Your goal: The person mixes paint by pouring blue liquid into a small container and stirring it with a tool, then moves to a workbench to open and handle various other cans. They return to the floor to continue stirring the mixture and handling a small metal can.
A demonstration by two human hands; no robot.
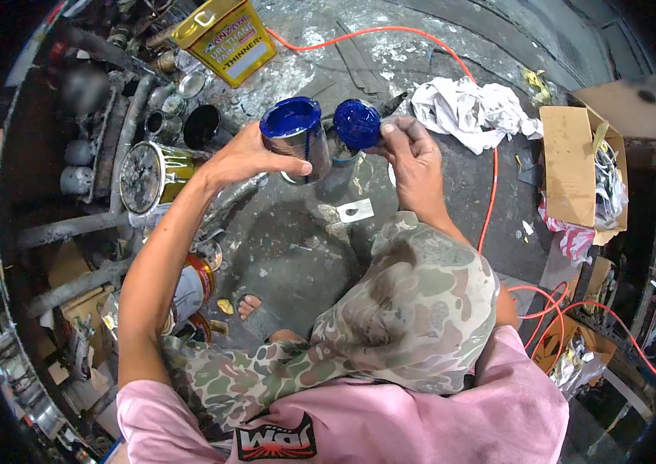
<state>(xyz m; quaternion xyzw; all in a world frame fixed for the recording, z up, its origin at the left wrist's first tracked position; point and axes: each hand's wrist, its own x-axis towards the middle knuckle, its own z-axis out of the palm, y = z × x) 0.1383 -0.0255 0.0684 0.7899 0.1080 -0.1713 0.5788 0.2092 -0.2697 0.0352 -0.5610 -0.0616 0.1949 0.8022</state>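
Observation:
My left hand [254,158] is wrapped round an open metal can [316,151], its inside and rim coated with dark blue paint. Just right of it, my right hand [415,158] pinches the edge of a round lid [357,124], whose blue-coated face shows. Lid and can are held up over the floor, close to each other. Beneath the lid stands another small container [345,153], mostly hidden. A small white card [355,210] with a dark spot lies on the floor below the can.
A yellow thinner tin [227,42] stands at the upper left, with a paint-streaked can [142,179] and dark cups further down. White cloth [471,112], a red hose [495,185] and a cardboard box [568,166] are on the right. My camouflage-clad knee [421,301] is raised.

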